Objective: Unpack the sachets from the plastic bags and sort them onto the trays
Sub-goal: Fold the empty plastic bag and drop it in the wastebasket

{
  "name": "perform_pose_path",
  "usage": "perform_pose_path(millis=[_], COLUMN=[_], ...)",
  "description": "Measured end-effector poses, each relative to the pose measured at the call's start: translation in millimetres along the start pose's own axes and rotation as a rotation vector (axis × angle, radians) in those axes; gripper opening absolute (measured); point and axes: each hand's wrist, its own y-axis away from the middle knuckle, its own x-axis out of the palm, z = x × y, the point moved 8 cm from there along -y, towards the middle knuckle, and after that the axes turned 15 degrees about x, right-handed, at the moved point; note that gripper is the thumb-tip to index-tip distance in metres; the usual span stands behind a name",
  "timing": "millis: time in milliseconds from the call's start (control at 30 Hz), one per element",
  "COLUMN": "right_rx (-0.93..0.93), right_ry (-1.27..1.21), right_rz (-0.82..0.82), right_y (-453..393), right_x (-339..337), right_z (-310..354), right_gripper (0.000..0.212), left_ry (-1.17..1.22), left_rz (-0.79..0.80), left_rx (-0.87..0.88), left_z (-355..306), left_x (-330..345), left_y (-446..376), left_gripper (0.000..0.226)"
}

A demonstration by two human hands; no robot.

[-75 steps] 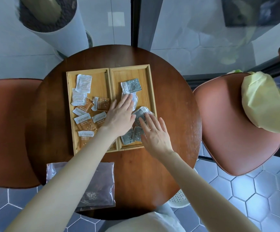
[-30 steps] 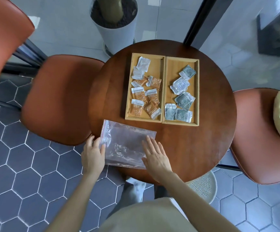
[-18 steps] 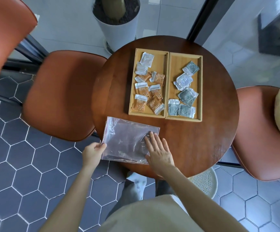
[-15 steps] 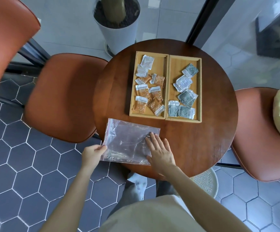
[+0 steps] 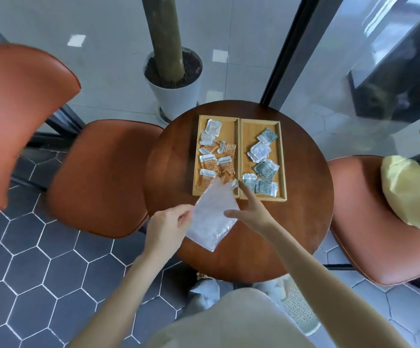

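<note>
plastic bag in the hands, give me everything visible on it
The plastic bag is a clear, thin, crinkled film pouch that looks whitish with glare and flat; no sachets show inside. It is lifted and tilted above the near edge of the round table, its far corner overlapping the left tray. The left hand pinches its left edge; the right hand is open at its right edge.

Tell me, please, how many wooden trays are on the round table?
2. The left tray holds orange and white sachets; the right tray touches it and holds grey-green and white ones. The lifted plastic bag hides the left tray's near right corner.
</note>
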Motion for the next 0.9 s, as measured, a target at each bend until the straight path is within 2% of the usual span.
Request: perform_pose_path(millis=[67, 133, 200, 300, 333, 367, 500, 533, 600, 667, 767, 867, 900], right_rx=[-0.018, -0.05, -0.05, -0.052, -0.068, -0.077, -0.065, -0.055, -0.005, 0.058, 0.142, 0.186, 0.201], right_ry=[-0.052, -0.079, -0.069, -0.084, -0.123, -0.173, -0.451, -0.507, -0.577, -0.632, -0.701, -0.758, -0.772], right_rz=[0.046, 0.103, 0.107, 0.102, 0.098, 0.119, 0.13, 0.119, 0.087, 0.025, -0.052, -0.086, -0.082], right_y=[7.2, 12.6, 20.9, 35.7, 40.6, 46.9, 56.1, 56.2, 54.5, 53.9, 53.5, 59.0, 60.8], right_x=[-11.5, -20.3, -28.3, -37.7, -41.4, -42.3, -46.5, -47.2, -48.3, -51.9, -56.6, -59.8, -60.8], right_z=[9.6, 15.5, 17.2, 18.1, 17.6, 18.0, 6.9, 2.6, -8.7, -21.7, -41.2, -54.2, -58.4], right_gripper=[0.089, 0.075, 0.052, 0.038, 0.023, 0.007, 0.004, 0.004, 0.003, 0.007, 0.007, 0.002, 0.008], left_ry=[0.018, 0.081, 0.16, 0.27, 0.319, 0.416, 1.127, 1.222, 1.216, 1.016, 0.823, 0.763, 0.757], left_rz=[0.056, 0.132, 0.252, 0.351, 0.367, 0.37, 0.162, 0.125, 0.133, 0.224, 0.389, 0.4, 0.382], left_rx=[0.075, 0.086, 0.036, -0.058, -0.102, -0.16, -0.545, -0.624, -0.688, -0.617, -0.527, -0.524, -0.524], left_z=[-26.5, -43.3, -54.3, -61.8, -61.3, -58.4, -30.0, -21.9, -9.4, -3.9, -8.7, -14.2, -15.8], left_x=[-4.6, -8.4, -10.1, -16.2, -17.7, -17.0, 7.3, 18.8, 42.0, 55.6, 71.2, 79.3, 80.3], left_y=[-15.9, -32.1, -45.1, -62.7, -67.5, -70.3, -60.5, -53.6, -38.2, -27.6, -17.2, -13.5, -13.8], left_gripper=[0.022, 0.025, 0.024, 0.016, 0.015, 0.018, 0.049, 0.056, 0.05, 0.029, 0.039, 0.045, 0.046])
